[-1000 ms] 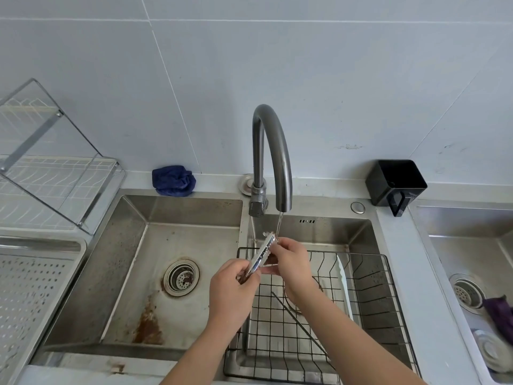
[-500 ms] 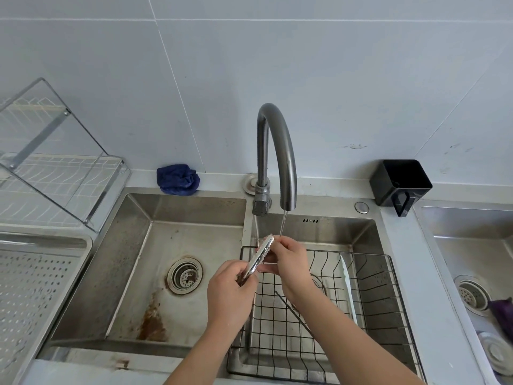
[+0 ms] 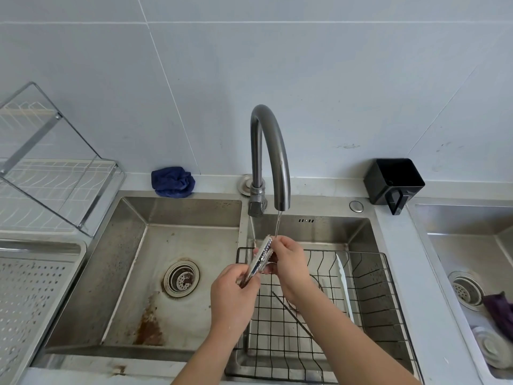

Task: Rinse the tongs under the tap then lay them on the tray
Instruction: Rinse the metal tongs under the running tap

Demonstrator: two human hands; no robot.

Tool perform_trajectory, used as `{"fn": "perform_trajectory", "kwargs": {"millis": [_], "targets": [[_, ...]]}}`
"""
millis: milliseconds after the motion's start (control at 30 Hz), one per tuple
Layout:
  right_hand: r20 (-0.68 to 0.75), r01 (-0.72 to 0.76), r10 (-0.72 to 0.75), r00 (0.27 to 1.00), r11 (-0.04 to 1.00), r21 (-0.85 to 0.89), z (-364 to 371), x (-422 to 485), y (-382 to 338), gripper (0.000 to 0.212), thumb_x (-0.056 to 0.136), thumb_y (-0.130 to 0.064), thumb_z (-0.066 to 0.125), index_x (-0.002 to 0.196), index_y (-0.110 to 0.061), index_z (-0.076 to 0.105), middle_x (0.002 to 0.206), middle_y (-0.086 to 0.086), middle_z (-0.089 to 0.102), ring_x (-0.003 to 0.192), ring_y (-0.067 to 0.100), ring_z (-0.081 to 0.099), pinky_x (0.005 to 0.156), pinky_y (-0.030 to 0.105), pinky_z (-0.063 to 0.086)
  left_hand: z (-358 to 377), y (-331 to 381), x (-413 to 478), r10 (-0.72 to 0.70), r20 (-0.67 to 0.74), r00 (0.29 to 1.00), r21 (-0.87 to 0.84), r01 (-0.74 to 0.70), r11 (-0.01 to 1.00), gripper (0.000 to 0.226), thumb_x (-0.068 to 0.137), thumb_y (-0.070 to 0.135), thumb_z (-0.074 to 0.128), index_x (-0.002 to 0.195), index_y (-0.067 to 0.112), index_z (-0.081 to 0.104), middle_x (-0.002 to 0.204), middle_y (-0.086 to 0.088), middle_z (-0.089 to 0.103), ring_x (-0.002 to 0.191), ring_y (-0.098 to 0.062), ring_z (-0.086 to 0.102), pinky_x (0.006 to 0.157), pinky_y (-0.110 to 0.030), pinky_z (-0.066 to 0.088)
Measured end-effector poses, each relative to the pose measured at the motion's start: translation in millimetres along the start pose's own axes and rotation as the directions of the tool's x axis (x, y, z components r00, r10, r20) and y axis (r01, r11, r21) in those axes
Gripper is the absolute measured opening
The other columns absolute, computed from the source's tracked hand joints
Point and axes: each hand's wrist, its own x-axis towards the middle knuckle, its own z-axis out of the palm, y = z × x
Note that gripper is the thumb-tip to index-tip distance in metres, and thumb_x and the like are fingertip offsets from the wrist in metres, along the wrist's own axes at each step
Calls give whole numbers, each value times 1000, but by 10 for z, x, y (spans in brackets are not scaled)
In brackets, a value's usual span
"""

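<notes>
At the far left a perforated metal tray (image 3: 55, 245) is sitting on the counter below a wire dish rack (image 3: 55, 173), well apart from the tongs (image 3: 262, 254). A blue cloth (image 3: 172, 181) is lying on the ledge behind the left basin (image 3: 133, 245) of the sink, and rust stains are showing around its drain (image 3: 181, 278). The left hand (image 3: 231, 298) is gripping the lower end of the tongs, fingers curled round it, near the divider between the basins. From that grip the tongs are slanting up and to the right as one narrow silvery strip, with the upper end reaching under the thin stream running from the tap (image 3: 270, 151). The right hand (image 3: 288, 262) is pinching that upper end, its fingertips closing on the metal just where the water is falling. Both hands are hovering above a black wire basket (image 3: 327, 250) sitting in the right basin. Further right a black container (image 3: 394, 180) is standing on the ledge, and a purple cloth (image 3: 499, 312) is lying in a second sink (image 3: 472, 218).
</notes>
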Motion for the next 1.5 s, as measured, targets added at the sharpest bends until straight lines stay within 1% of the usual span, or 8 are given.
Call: {"fn": "perform_trajectory", "kwargs": {"millis": [200, 333, 500, 700, 900, 1067, 1233, 1500], "targets": [[58, -67, 63, 996, 995, 72, -46, 10, -63, 35, 104, -40, 53, 93, -13, 72, 81, 10, 74, 69, 20, 70, 53, 29, 51, -6, 3, 112, -118, 56, 991, -167, 126, 978, 17, 86, 16, 75, 72, 25, 73, 64, 2, 69, 58, -12, 59, 60, -30, 46], [109, -94, 80, 991, 986, 137, -22, 60, -105, 43, 99, -53, 53, 74, -21, 66, 67, 3, 60, 62, 19, 59, 58, 31, 44, 26, 59, 161, -245, 123, 962, -386, 274, 881, 16, 91, 11, 70, 77, 15, 77, 79, -9, 77, 78, -35, 71, 73, -48, 62], [140, -84, 55, 989, 975, 208, 1, 81, -159, 31, 106, -30, 53, 86, -10, 67, 68, 5, 60, 61, 21, 58, 63, 34, 54, 31, 7, 204, -305, 173, 937, -477, 350, 806, 21, 94, 9, 66, 76, 10, 76, 87, -19, 77, 72, -35, 74, 62, -40, 62], [-83, 82, -102, 991, 974, -211, 22, 88, -277, 41, 107, -33, 51, 77, -8, 63, 58, 8, 67, 49, 23, 62, 47, 29, 51, 104, 14, 204, -202, 179, 963, -398, 259, 880, 19, 95, 17, 66, 80, 19, 77, 84, -9, 78, 86, -40, 72, 82, -60, 58], [163, -22, -6, 987, 985, 169, -2, 59, -213, 10, 101, -17, 62, 99, -8, 65, 71, 2, 62, 64, 17, 58, 65, 31, 52, 149, 116, 321, -253, 123, 960, -500, 280, 819, 18, 98, 15, 63, 86, 5, 72, 81, -17, 76, 73, -39, 72, 60, -43, 61], [-12, 222, -256, 967, 863, -453, 26, 42, -202, 31, 103, -33, 58, 74, -21, 60, 61, -9, 63, 59, 15, 59, 59, 41, 54, 165, 87, 349, -193, 67, 979, -445, 203, 872, 16, 97, 21, 65, 83, 16, 72, 85, -18, 75, 75, -39, 70, 67, -50, 59], [-140, 194, -254, 957, 920, -341, -4, 25, -270, 17, 101, -17, 54, 85, -14, 59, 63, 1, 69, 47, 16, 59, 41, 29, 48, 186, 142, 294, -11, 45, 999, -305, 24, 952, 20, 89, 14, 72, 86, 33, 74, 82, 9, 76, 77, -9, 71, 69, -17, 52], [70, 86, -74, 995, 980, -181, -159, -38, -161, 7, 90, -4, 61, 92, -7, 66, 80, 12, 76, 63, 21, 69, 52, 32, 57, 82, 34, 185, 8, -1, 1000, -239, -8, 971, 23, 87, 7, 74, 81, 29, 73, 80, 16, 75, 75, -1, 68, 67, -9, 48]]}}
